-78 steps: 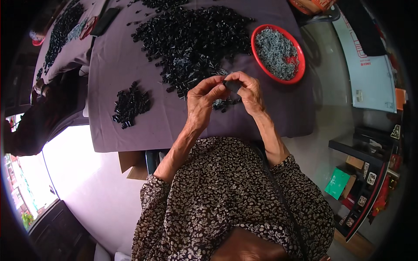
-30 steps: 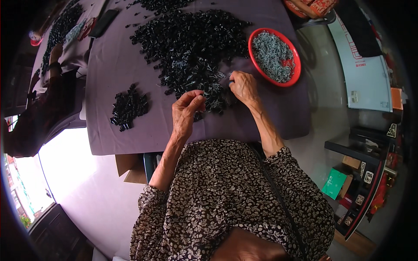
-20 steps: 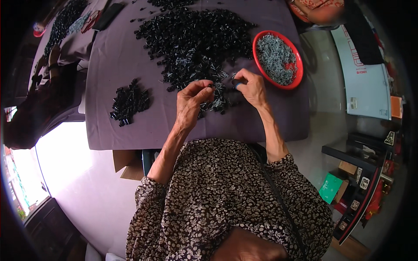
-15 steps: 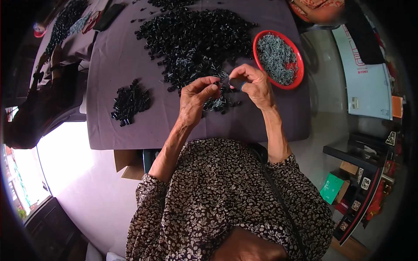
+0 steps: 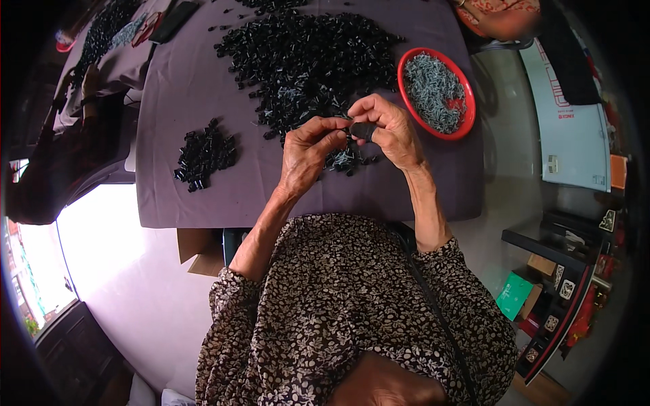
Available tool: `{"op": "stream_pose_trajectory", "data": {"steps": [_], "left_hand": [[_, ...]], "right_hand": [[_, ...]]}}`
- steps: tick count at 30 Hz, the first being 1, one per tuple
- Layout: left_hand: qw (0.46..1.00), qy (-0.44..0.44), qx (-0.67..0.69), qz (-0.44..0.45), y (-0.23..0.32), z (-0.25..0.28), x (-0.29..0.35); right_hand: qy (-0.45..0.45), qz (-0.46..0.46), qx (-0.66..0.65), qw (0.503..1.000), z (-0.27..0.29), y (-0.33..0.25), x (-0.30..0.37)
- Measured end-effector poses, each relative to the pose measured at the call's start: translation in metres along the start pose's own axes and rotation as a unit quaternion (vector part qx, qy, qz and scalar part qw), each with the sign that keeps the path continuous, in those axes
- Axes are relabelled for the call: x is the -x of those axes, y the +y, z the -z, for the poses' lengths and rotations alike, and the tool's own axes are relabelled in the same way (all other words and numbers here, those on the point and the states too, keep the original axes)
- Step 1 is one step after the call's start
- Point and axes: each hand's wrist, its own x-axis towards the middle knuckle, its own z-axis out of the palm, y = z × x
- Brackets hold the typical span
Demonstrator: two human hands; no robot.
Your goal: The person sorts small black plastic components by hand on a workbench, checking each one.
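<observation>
Both hands meet over the near edge of a large heap of small black plastic pieces. My left hand is closed in a pinch; a small black plastic piece showed between its thumb and forefinger a moment ago, and the fingers now mostly hide it. Against those fingertips, my right hand pinches too, a black cover wrapped round its thumb. What its fingertips hold is too small and hidden to make out. Beneath the hands lie thin grey screw-like pieces mixed with black ones.
To the right stands a red oval basin of grey screw-like pieces. A smaller black pile lies left on the purple-grey tablecloth. Another person's arm reaches in at far left; a patterned sleeve shows at top right.
My right hand has moved slightly left, bringing its fingertips against those of my left hand. The gap between the hands has closed.
</observation>
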Motion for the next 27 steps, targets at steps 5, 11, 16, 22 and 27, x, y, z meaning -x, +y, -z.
{"op": "stream_pose_trajectory", "data": {"steps": [5,11,16,22,27], "left_hand": [[0.996,0.001,-0.083,-0.031,0.003,0.002,0.000],[0.991,-0.010,-0.127,-0.033,0.000,0.004,-0.003],[0.993,-0.014,-0.113,-0.003,-0.001,0.004,-0.001],[0.987,-0.015,-0.159,-0.008,-0.004,0.007,-0.002],[0.965,-0.015,-0.260,-0.031,0.004,0.003,-0.001]], "right_hand": [[-0.013,-0.023,-0.018,0.999,0.001,0.003,-0.002],[-0.020,-0.049,-0.065,0.996,0.005,0.011,-0.002],[-0.026,-0.073,-0.125,0.989,0.008,0.022,-0.003],[-0.037,-0.080,-0.129,0.988,0.008,0.025,-0.004],[0.027,-0.053,0.061,0.996,0.001,0.016,-0.001]]}}
